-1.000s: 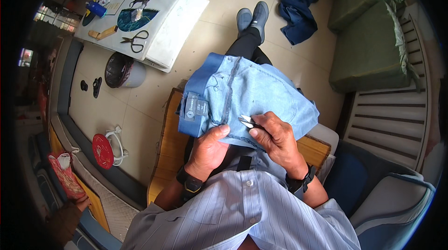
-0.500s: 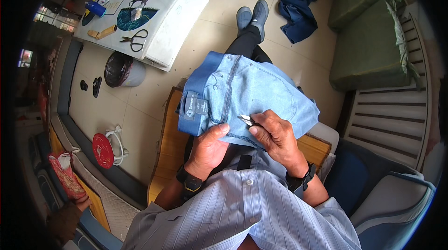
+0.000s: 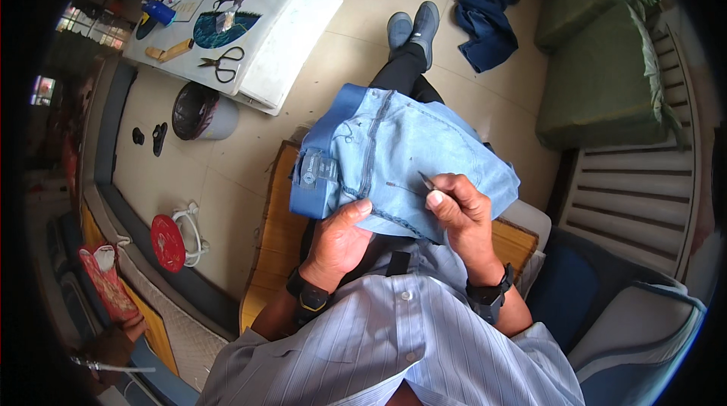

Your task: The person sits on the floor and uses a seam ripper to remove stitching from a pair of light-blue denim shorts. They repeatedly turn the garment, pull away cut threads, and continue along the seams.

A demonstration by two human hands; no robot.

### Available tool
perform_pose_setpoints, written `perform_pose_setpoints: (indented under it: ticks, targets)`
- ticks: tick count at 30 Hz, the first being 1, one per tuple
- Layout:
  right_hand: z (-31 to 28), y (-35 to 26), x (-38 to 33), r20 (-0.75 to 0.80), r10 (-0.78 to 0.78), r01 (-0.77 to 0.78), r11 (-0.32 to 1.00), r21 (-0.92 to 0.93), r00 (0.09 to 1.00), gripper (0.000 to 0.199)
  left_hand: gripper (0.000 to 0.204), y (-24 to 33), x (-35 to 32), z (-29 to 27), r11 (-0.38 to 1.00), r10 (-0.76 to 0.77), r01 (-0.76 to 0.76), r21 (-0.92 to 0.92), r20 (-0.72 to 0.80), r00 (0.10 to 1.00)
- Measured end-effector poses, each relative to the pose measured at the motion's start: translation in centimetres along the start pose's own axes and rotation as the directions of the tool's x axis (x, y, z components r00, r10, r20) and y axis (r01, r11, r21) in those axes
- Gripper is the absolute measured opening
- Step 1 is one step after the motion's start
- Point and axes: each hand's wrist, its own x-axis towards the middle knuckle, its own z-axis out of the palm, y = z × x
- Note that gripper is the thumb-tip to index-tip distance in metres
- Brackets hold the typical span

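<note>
A light-blue denim garment (image 3: 432, 133) lies inside out across my lap, its darker blue waistband (image 3: 333, 122) toward the left with a grey label (image 3: 318, 170) on it. My left hand (image 3: 341, 245) pinches the garment's near edge beside the seam, thumb on top. In my closed right hand (image 3: 466, 217) is a pair of thread snips (image 3: 426, 179), mostly hidden by the fingers. The pointed tip shows just above the cloth. A short dark mark and loose threads show on the fabric to its left.
On the white table (image 3: 291, 46) are large scissors (image 3: 222, 65), a wooden piece (image 3: 176, 50) and a blue object (image 3: 157, 12). A waste bin (image 3: 219, 120) stands below. Dark-blue clothing (image 3: 485, 20) lies on the floor. Another person's hand (image 3: 135, 326) is near a red patterned item (image 3: 106, 277) at left.
My right hand has moved slightly right with the snips, lifting their tip off the seam area. The left hand keeps its hold on the garment.
</note>
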Motion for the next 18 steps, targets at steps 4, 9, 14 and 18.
perform_pose_setpoints:
  ticks: [4,9,14,18]
  targets:
    - [-0.7,-1.2,-0.9,0.076,-0.123,0.134,0.978,-0.162,0.989,0.017,0.053,0.8,-0.1,0.0,0.999,0.010,-0.011,0.039,0.021,1.000]
    - [0.1,-1.5,-2.5,0.094,-0.068,0.078,0.991,-0.108,0.993,0.019,0.052,0.7,-0.2,0.9,0.998,0.018,-0.018,0.057,0.003,1.000]
    - [1.0,-1.8,-2.1,0.063,0.038,-0.036,0.999,-0.024,0.997,0.024,0.052,0.9,-0.6,-0.2,0.998,-0.049,0.048,0.036,0.028,0.998]
    - [2.0,-1.9,-0.5,0.070,-0.003,0.001,1.000,0.024,0.998,0.027,0.050,1.1,-0.9,1.4,0.998,-0.035,0.031,0.054,0.080,0.996]
